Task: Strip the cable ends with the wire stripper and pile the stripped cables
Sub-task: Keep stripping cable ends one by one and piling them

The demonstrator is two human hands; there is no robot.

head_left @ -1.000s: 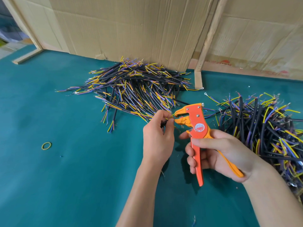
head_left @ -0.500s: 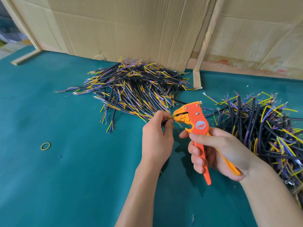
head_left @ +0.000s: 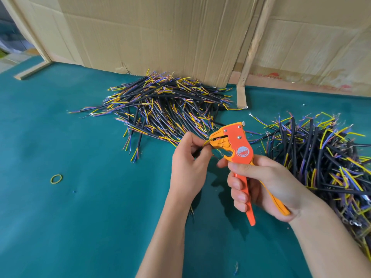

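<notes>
My right hand grips the handles of an orange wire stripper, its jaws pointing left. My left hand pinches a black cable, and a thin yellow wire end of it sits in the stripper's jaws. Most of the cable is hidden behind my fingers. One pile of black cables with yellow, blue and purple ends lies at the back centre. A second, larger cable pile lies on the right, beside my right wrist.
A teal mat covers the table. Cardboard sheets and a wooden post wall off the back. A yellow rubber band lies at the left. Small wire scraps lie near the front.
The stripper's handles have closed further in my right hand, and its jaws have clamped onto the yellow wire end. Both hands stay in about the same place.
</notes>
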